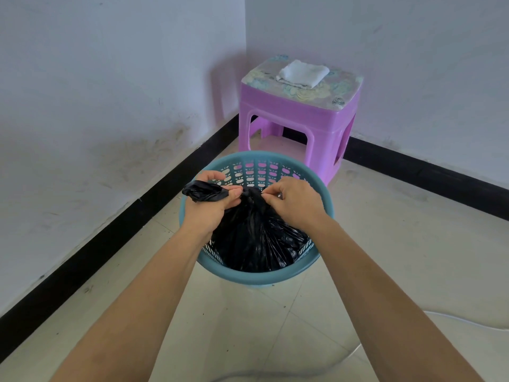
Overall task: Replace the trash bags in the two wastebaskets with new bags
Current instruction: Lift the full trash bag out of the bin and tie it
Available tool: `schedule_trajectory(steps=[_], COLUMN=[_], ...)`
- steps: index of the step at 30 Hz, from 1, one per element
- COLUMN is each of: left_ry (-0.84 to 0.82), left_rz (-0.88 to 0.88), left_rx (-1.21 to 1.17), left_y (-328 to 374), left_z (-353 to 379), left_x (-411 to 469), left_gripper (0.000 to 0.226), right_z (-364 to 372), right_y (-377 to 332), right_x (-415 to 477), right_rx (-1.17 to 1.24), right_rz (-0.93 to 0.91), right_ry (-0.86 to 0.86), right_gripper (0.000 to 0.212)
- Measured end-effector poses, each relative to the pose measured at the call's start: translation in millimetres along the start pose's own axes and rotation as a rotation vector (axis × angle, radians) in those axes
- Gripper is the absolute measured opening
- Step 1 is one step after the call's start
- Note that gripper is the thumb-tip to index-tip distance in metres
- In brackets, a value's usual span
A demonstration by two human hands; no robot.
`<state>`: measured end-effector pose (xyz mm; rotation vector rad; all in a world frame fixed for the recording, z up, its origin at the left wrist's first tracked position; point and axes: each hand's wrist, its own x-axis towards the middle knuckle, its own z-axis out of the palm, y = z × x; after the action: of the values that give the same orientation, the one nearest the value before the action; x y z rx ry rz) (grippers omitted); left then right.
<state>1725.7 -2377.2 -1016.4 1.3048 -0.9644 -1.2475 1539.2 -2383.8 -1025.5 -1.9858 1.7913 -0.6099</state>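
A teal plastic wastebasket (259, 277) with perforated walls stands on the tiled floor in front of me. Inside it sits a black trash bag (256, 238), its top gathered into a twisted neck above the rim. My left hand (212, 199) is closed around one bunched end of the bag, which sticks out to the left of the fist. On the other side, my right hand (294, 198) pinches the gathered neck with its fingertips. Both hands hover over the middle of the basket. Only one wastebasket is in view.
A purple plastic stool (297, 125) stands in the room's corner just behind the basket, with a folded white cloth (303, 73) on its patterned top. White walls with black skirting (110, 230) run left and right. A thin white cable (468, 322) lies on the floor at the right.
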Motion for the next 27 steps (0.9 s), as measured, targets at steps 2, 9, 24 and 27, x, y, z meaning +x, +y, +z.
schedule_trajectory(steps=[2,9,24,27], left_ry=[0.085,0.239,-0.165,-0.103], left_rz=[0.01,0.058,0.281,0.303], left_rx=[0.004,0.101,0.86,0.865], left_y=[1.0,3.0,52.9,104.4], left_z=[-5.9,-8.1,-11.4,-3.9], left_x=[1.9,5.5,-11.3,-24.6], left_gripper=[0.036,0.046,0.059,0.055], right_z=[-1.7,8.5,-55.6,-94.2], right_y=[1.9,6.9,-59.5,-88.3], right_x=[-0.4,-6.8,-19.7,-25.0], right_rx=[-0.235,-0.087,0.311,0.39], right_rz=[0.042,0.05,0.014,0.055], right_ry=[0.019,-0.061,0.135,0.073], right_gripper=[0.021,0.02,0.002,0.002])
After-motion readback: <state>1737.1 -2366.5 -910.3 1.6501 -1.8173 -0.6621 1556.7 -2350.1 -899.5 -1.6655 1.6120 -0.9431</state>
